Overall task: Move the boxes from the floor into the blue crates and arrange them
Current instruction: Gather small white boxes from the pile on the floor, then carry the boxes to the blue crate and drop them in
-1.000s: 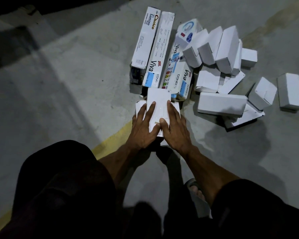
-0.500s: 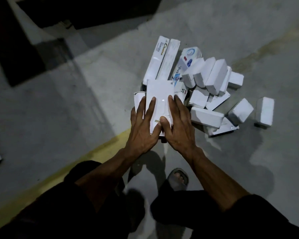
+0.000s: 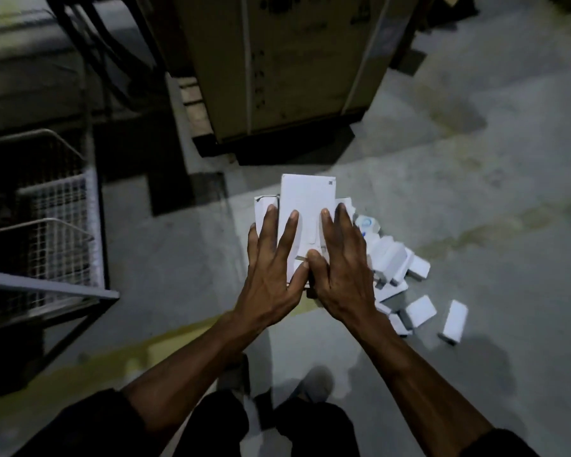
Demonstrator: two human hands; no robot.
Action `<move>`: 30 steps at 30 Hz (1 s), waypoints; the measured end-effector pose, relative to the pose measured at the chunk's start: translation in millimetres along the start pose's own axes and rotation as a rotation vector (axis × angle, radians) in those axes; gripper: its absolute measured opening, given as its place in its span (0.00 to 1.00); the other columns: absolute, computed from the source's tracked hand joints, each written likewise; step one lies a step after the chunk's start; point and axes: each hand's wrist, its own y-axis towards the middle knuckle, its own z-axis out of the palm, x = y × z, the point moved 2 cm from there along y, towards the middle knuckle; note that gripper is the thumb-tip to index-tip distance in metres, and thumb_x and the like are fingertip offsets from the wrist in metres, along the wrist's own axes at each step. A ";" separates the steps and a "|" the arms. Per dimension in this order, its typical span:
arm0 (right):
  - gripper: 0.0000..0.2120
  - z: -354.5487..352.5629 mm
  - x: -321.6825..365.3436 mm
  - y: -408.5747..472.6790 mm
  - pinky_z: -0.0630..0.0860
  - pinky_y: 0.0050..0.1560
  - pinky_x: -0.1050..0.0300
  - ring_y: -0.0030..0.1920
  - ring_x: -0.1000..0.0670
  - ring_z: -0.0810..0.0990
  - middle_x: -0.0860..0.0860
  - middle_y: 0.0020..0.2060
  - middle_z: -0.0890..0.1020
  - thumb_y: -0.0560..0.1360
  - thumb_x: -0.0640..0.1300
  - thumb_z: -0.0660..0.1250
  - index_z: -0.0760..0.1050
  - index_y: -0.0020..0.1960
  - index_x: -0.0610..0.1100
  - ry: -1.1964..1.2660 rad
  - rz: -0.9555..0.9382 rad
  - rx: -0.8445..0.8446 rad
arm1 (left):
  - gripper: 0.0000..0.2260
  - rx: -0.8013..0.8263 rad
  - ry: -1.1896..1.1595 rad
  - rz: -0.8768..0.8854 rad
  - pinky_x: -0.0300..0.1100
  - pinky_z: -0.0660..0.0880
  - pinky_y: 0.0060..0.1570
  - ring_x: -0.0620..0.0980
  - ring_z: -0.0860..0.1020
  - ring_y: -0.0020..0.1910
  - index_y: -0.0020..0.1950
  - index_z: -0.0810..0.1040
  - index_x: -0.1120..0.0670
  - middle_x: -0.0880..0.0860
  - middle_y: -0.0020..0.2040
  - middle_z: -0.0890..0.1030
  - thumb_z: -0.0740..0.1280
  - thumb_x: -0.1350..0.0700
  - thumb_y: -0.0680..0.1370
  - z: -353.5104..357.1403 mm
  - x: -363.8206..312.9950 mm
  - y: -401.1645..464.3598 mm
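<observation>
Left hand [image 3: 271, 275] and right hand [image 3: 340, 268] flat-fingered, pressing smooth white rectangular boxes [image 3: 305, 209]

Both bare forearms reach forward from dark sleeves and converge at the middle of the view. The left hand [image 3: 272, 275] lies palm down with fingers straight and spread, thumb angled inward. The right hand [image 3: 340, 270] mirrors it, fingers extended and close together, thumb tip meeting the left thumb. Both press flat on a stack of white boxes [image 3: 305, 212] held between them.
</observation>
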 end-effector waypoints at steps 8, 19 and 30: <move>0.28 -41.6 80.0 60.1 0.57 0.77 0.44 0.79 0.43 0.54 0.44 0.81 0.53 0.83 0.52 0.53 0.49 0.81 0.51 0.067 -0.146 0.021 | 0.32 -0.162 0.022 -0.092 0.69 0.53 0.74 0.56 0.44 0.82 0.82 0.46 0.46 0.57 0.83 0.45 0.57 0.46 0.81 -92.3 -28.1 24.6; 0.28 -1.5 182.8 163.1 0.72 0.64 0.42 0.77 0.40 0.57 0.51 0.81 0.54 0.82 0.55 0.51 0.50 0.81 0.54 0.064 -0.287 0.083 | 0.31 -0.316 0.078 -0.153 0.67 0.48 0.76 0.56 0.42 0.82 0.83 0.48 0.50 0.59 0.82 0.44 0.56 0.45 0.82 -204.0 36.8 66.6; 0.29 56.3 294.4 256.2 0.79 0.52 0.42 0.77 0.42 0.58 0.54 0.80 0.54 0.82 0.58 0.50 0.48 0.81 0.57 0.092 -0.478 0.149 | 0.34 -0.515 0.131 -0.242 0.66 0.50 0.76 0.54 0.42 0.82 0.82 0.46 0.46 0.56 0.83 0.44 0.59 0.45 0.81 -313.0 109.8 90.6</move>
